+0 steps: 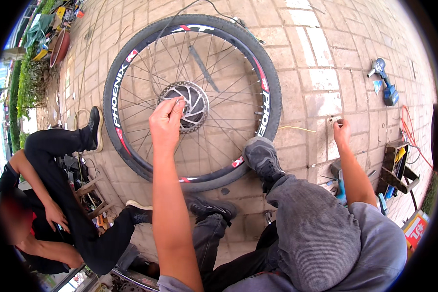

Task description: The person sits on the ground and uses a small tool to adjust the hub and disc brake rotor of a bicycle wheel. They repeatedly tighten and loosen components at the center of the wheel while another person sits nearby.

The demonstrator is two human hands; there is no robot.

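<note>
A bicycle wheel [277, 92] with a black tyre and a black, red and white rim lies flat on the paving in front of me. At its hub is a silver brake disc [201, 102]. My left hand [166, 120] reaches over the disc, thumb and fingers pinched beside the hub; what they grip is too small to make out. Off to the right of the wheel, my right hand [342, 131] is low over the bricks with its fingers curled together. Whatever is between those fingers cannot be made out. My shoe [260, 155] is against the tyre's near right edge.
A blue cordless power tool [385, 85] lies far right. Beside my right arm stands a dark tool tray [394, 168], near a red cable [408, 124]. A yellow strand [297, 128] lies by the tyre. Another person [53, 204] sits at left, legs stretched toward the wheel.
</note>
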